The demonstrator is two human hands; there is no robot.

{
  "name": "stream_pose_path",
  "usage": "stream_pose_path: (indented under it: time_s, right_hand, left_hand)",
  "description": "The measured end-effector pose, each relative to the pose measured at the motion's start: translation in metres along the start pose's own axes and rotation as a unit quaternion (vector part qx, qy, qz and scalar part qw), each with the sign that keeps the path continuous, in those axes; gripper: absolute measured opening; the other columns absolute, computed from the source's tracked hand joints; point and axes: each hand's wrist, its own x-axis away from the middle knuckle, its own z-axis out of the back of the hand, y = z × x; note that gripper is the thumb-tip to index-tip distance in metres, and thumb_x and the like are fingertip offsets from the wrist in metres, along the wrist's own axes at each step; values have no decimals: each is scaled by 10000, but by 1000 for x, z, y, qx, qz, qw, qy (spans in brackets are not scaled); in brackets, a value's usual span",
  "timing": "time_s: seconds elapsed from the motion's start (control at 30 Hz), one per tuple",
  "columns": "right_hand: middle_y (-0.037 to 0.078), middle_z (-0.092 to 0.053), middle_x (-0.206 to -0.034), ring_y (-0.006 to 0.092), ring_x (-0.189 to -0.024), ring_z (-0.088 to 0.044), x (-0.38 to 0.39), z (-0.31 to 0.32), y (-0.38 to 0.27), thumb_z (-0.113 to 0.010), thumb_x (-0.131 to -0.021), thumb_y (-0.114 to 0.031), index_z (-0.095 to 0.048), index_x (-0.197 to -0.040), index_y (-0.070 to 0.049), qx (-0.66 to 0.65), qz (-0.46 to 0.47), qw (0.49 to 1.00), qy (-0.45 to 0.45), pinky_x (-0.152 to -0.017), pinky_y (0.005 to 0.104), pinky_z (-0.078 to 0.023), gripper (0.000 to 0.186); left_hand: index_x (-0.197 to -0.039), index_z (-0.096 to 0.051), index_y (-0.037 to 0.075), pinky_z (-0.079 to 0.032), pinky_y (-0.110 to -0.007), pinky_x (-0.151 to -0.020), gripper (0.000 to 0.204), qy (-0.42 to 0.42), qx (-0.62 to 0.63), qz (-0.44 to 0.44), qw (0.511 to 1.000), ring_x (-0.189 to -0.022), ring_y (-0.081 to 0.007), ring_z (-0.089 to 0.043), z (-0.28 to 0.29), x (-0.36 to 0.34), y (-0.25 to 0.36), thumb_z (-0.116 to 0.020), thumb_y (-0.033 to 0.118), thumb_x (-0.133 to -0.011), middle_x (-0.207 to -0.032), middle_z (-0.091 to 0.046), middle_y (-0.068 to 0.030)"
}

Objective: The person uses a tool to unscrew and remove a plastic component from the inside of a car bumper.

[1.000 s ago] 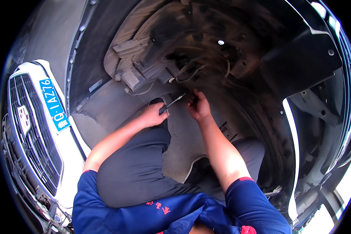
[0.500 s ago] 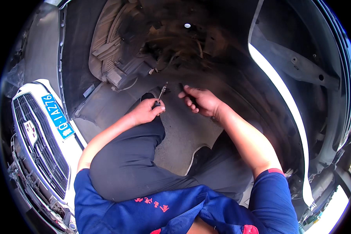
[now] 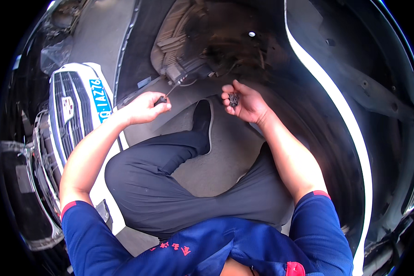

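In my left hand is a screwdriver; my fingers wrap its dark handle and the thin metal shaft points up and to the right. Its tip is near the dark wheel-arch edge, and I cannot tell whether it touches anything. To the right, my right hand is turned palm up with curled fingers. It cups a small cluster of dark pieces that look like plastic clips. A gap separates the two hands. Above them lies the dusty brown and black inside of a car's wheel arch.
A white front bumper with a dark grille and blue plate lies at left. A black panel with a white edge curves along the right. My shoe and bent legs are below, around grey floor.
My left hand has moved left with the screwdriver, away from the right hand. My right hand has turned palm up, bringing the clips into view. The whole view has shifted toward the left.
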Motion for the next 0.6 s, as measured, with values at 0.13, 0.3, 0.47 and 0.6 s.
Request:
stream_pose_path:
  time_s: [0.13,0.3,0.47,0.6]
  right_hand:
    - [40,-617,-855,141,-720,-563,-13,-44,19,-450,-1103,-272,-619,-1218,-16,75,16,996,34,-626,282,-488,327]
    - [-6,-580,-825,99,-676,-523,-8,-40,48,-613,-1023,-310,-664,-1180,-41,333,12,937,101,-555,255,-419,315]
    - [-37,-539,-697,52,-597,-416,-12,-57,81,-667,-985,-449,-676,-932,-58,511,-22,837,197,-524,261,-341,395]
    - [-24,-543,-708,77,-583,-436,-34,-12,106,-636,-1006,-409,-661,-885,-74,409,-45,876,251,-515,270,-350,357]
  left_hand:
    - [-971,-641,7,-526,-298,-756,303,56,203,78,974,-803,-124,-642,-28,7,9,-586,298,-1037,-846,-666,-43]
    - [-982,-611,21,-531,-301,-709,338,38,340,117,932,-766,-127,-642,-98,-24,14,-547,345,-1057,-859,-652,-50]
    - [-1044,-601,-51,-539,-429,-782,445,20,111,36,993,-844,-322,-689,-136,-41,13,-510,385,-1045,-944,-690,-197]
    - [-1175,-647,-41,-490,-476,-986,451,-39,53,-23,998,-1152,-438,-631,-130,-42,-23,-468,347,-1029,-1162,-674,-292]
